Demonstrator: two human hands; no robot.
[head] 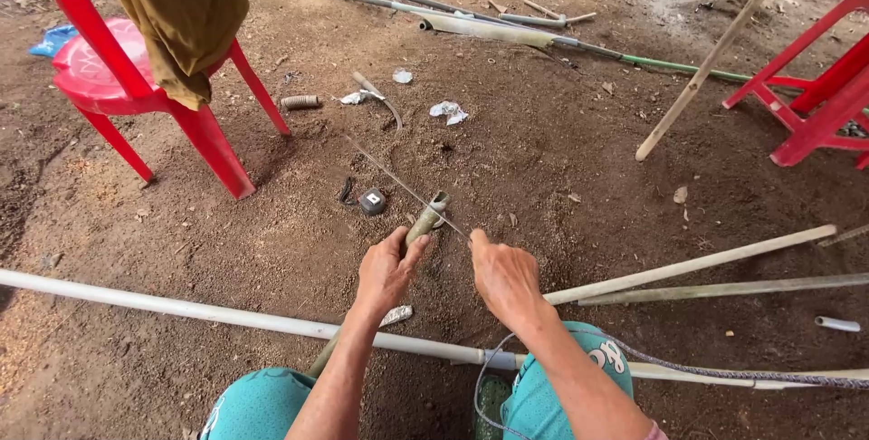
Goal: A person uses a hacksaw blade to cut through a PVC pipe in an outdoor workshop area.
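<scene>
One bamboo tube [424,221], left hand [385,270] gripping, right hand [503,275] sawing, two red chairs [136,78].

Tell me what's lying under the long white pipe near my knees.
Under the white pipe shows brown dirt ground, and the lower end of the bamboo stick held by the left hand passes there. Anything directly beneath is covered.

Left hand [387,270] gripping bamboo tube [425,219], right hand [503,274] drawing thin blade [398,183]
</scene>
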